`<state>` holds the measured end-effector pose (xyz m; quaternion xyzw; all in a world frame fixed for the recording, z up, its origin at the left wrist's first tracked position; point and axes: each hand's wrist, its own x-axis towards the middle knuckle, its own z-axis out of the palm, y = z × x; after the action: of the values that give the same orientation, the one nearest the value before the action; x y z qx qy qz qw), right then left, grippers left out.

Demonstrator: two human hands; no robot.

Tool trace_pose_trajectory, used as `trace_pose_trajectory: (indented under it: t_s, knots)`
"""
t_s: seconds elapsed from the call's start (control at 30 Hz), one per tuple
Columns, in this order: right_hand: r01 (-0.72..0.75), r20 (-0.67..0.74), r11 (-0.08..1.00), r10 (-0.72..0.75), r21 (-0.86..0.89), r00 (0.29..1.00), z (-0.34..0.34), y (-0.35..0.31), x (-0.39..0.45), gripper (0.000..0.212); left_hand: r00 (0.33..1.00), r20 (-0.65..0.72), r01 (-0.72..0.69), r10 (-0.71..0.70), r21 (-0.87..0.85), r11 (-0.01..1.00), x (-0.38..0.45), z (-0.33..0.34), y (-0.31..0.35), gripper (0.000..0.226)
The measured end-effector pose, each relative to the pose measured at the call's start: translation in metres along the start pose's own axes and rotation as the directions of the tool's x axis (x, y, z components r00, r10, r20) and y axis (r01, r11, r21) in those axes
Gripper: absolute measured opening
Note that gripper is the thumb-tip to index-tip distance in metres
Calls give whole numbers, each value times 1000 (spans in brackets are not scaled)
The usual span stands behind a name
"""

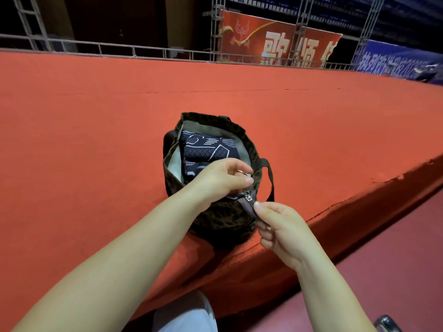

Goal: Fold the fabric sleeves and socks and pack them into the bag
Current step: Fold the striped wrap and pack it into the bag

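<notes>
The bag (215, 219) is soft, matt patterned cloth with a pale smooth lining; its zipper (248, 196) is shiny metal. Folded woven fabric (206, 147) lies inside. The platform (96, 130) wears matt red felt-like carpet.

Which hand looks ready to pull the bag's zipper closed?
Probably the left hand: it pinches the ring pull at the zipper slider, while the right hand pinches the zipper's end, bracing the bag.

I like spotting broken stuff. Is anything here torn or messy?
Yes. The red cloth on the stage is frayed and ripped along its front edge, right of the bag. The red banner behind has a torn corner too. The folded fabric sits neatly inside the bag, which both hands are zipping.
</notes>
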<state>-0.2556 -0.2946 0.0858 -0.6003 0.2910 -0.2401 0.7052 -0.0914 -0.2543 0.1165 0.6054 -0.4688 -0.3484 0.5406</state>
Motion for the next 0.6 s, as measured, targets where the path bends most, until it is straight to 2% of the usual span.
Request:
trace_pose_trajectory:
  t_s: [0.1, 0.23, 0.37, 0.43, 0.53, 0.6]
  knots:
    - [54, 40, 998, -56, 38, 998, 1, -4, 1, 22, 995, -62, -78, 83, 72, 994, -5, -3, 6, 15]
    - [149, 83, 989, -150, 20, 985, 5, -8, 1, 20, 982, -136, -104, 131, 190, 976, -5, -18, 14, 22]
    - [128, 109, 992, -128, 5, 986, 7, -12, 3, 23, 971, -174, -67, 166, 464, 883, 8, -32, 21, 15]
    - [92, 150, 996, -90, -7, 985, 7, -14, 4, 26, 959, -234, -8, 158, 536, 844, 17, -44, 18, 10]
    - [15, 221, 992, 14, -128, 975, 2, -17, 5, 40, 951, -288, 57, 111, 519, 853, 23, -61, 13, 6]
    - [-2, 196, 948, 68, -319, 978, 0, -24, 11, 43, 962, -250, 39, 110, 524, 851, 24, -65, 15, 5]
